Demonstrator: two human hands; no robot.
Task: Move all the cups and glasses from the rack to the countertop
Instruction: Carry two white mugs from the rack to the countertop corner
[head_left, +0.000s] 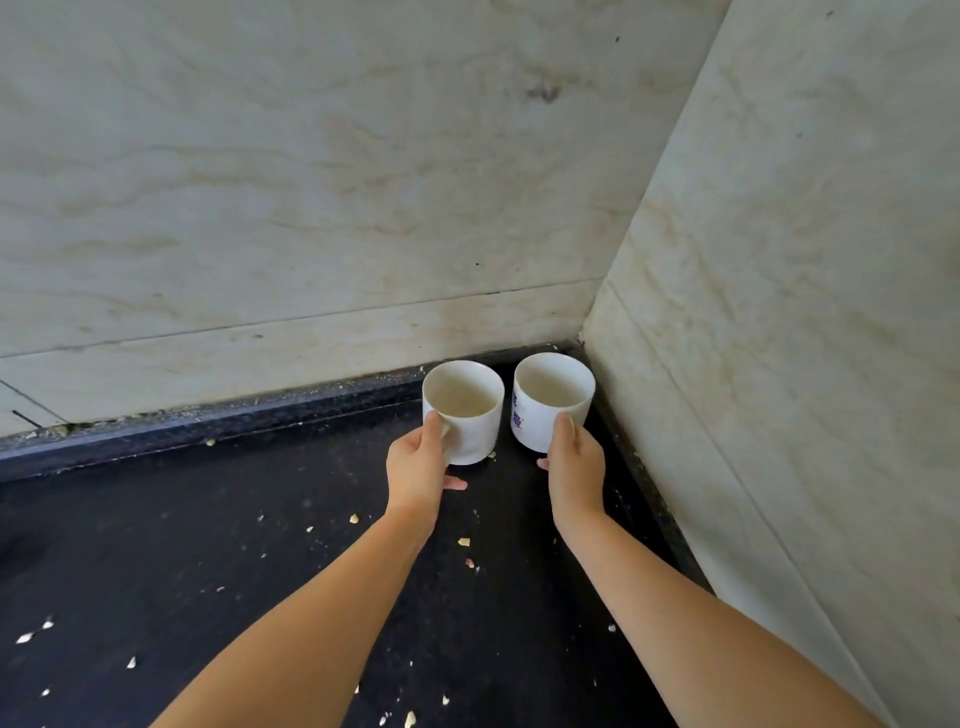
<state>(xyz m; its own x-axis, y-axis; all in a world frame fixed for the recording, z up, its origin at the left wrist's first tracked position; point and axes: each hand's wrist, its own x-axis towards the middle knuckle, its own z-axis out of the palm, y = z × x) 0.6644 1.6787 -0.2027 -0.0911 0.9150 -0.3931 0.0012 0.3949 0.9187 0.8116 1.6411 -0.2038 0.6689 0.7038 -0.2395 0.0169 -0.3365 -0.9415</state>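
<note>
A: Where are the cups?

B: Both at the far right corner of the black countertop (208, 545), where the two pale marble walls (311, 182) meet. Plain white cup (470, 415) on the left, white cup with blue print (545, 410) on the right, mouths up, just beside each other with a thin gap between.

A: Your hands?

B: My left hand (418, 467) is closed around the near side of the plain cup, thumb up by the rim. My right hand (576, 465) is closed the same way on the printed cup. Each cup lies straight ahead of its own hand, away from me, toward the corner.

A: Are they down yet?

B: The printed one looks tilted slightly and may be just off the surface; I cannot tell for certain. The plain one seems at or near contact.

A: What does the next bit turn on?

B: My guess: settling both flat, then drawing the hands back toward me. The right wall (779, 364) stands near the printed cup, so there is no room to swing outward.

A: The rack?

B: Not in view.
</note>
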